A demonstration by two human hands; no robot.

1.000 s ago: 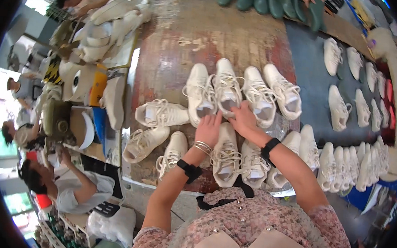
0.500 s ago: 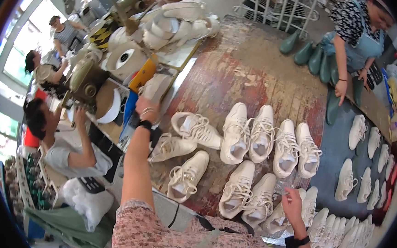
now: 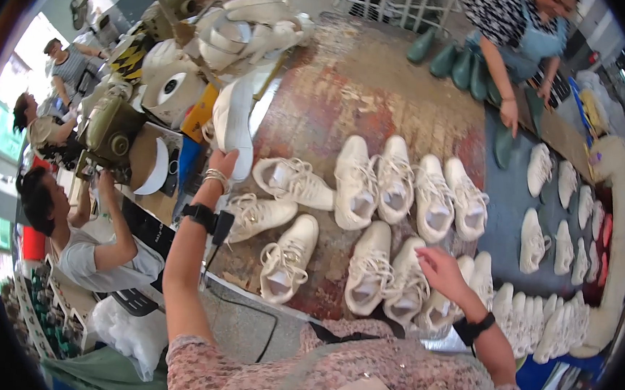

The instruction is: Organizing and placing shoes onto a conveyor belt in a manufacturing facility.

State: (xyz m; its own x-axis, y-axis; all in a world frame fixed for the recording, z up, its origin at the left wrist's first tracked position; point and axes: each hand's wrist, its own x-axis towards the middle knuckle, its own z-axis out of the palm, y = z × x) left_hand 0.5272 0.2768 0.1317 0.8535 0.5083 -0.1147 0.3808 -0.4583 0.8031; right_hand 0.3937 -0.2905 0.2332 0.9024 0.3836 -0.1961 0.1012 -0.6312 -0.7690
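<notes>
At the left edge of the worn table, my left hand (image 3: 222, 162) grips a cream sneaker (image 3: 235, 124) by one end, its pale sole turned toward the table. Below that hand lie a sneaker on its side (image 3: 293, 182) and another cream sneaker (image 3: 260, 217). My right hand (image 3: 441, 271) hovers with slightly bent fingers apart, holding nothing, over the near row of laced sneakers (image 3: 406, 288). Farther back, two upright pairs stand side by side, among them a sneaker (image 3: 357, 184) with paper stuffed inside.
Across the table a co-worker (image 3: 515, 42) reaches to green shoe lasts (image 3: 462, 69). A dark belt (image 3: 506, 230) on the right carries more cream sneakers. Left are a sewing machine (image 3: 114, 127), a heap of cream shoe parts (image 3: 244, 34) and a seated co-worker (image 3: 92, 234).
My left hand has turned and lifted the sneaker, so its sole shows more plainly. My right hand has risen slightly from the near sneakers. The whole view has shifted.
</notes>
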